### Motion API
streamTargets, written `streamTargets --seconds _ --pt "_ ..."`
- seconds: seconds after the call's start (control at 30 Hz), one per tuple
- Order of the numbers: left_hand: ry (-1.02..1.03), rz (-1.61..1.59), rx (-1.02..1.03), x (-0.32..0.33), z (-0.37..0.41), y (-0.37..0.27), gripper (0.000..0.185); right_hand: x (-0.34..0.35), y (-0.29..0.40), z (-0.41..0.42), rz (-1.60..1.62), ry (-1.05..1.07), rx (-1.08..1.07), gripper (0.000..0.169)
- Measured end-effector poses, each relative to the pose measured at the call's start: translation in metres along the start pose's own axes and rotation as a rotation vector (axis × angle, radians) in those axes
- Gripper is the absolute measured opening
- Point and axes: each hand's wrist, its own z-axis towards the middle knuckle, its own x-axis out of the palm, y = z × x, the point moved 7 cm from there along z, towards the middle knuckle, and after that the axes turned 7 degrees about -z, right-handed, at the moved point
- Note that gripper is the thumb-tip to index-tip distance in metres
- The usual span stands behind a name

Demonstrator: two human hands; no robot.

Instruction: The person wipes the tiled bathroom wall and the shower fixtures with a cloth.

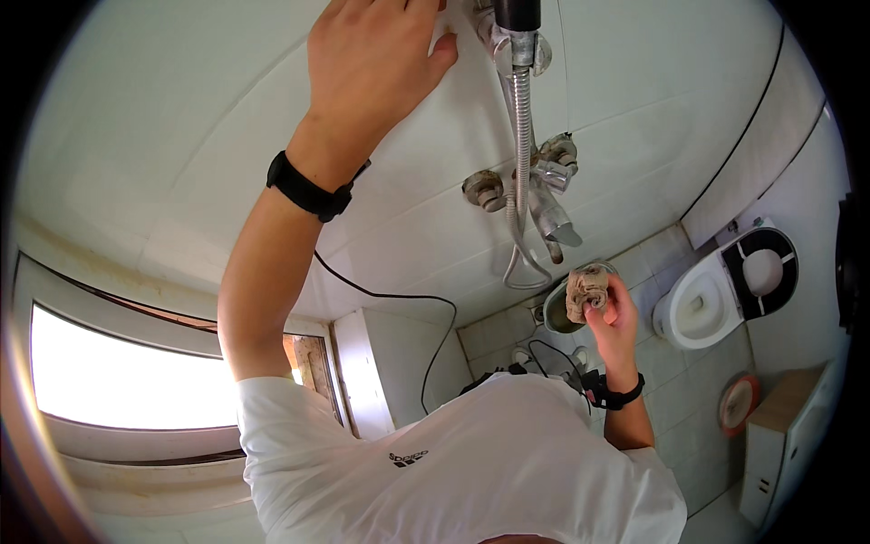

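My left hand [380, 58] is raised against the white wall panels [224, 75], left of the shower riser. Its fingertips run out of the picture at the top, so what they touch is hidden. A bunched brown cloth [583, 292] is pinched between the thumb and fingers of my right hand [615, 323], low on the right. Below the cloth, partly covered by it, a bucket [559, 309] stands on the floor. The chrome mixer tap [554, 214] and the looped metal shower hose [522, 129] hang between my hands, under a black handset handle [518, 13].
A toilet [697, 306] with a raised black-and-white seat lid stands right. Near it are a red-rimmed round basin [739, 406] and a cabinet [781, 435]. A black cable [408, 296] crosses from my left arm towards my body. A bright window [129, 370] is left.
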Motion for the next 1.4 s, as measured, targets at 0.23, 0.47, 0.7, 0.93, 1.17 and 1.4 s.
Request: streamTargets --seconds 0.23,0.47,0.7,0.93,1.17,1.4 --pt "-0.017 0.027 0.056 0.001 -0.004 -0.001 0.022 -0.006 0.004 0.003 0.025 -0.097 0.012 0.045" --pt "-0.087 0.054 0.088 0.007 -0.011 0.0 0.016 -0.005 0.001 0.003 0.029 -0.081 0.041 0.042" --pt "-0.18 -0.124 0.028 -0.016 -0.023 -0.021 0.014 -0.004 0.002 0.002 0.008 -0.079 0.055 0.043" --pt "-0.237 -0.856 -0.529 -0.032 -0.116 -0.006 0.013 -0.009 0.0 -0.003 -0.001 -0.055 0.085 0.042" --pt "-0.326 -1.453 -1.048 0.002 -0.222 -0.025 0.007 -0.003 0.013 -0.002 -0.131 -0.021 0.112 0.052" --pt "-0.289 -1.575 -1.33 0.013 -0.285 -0.044 0.013 0.01 0.013 0.008 -0.127 0.07 0.099 0.057"
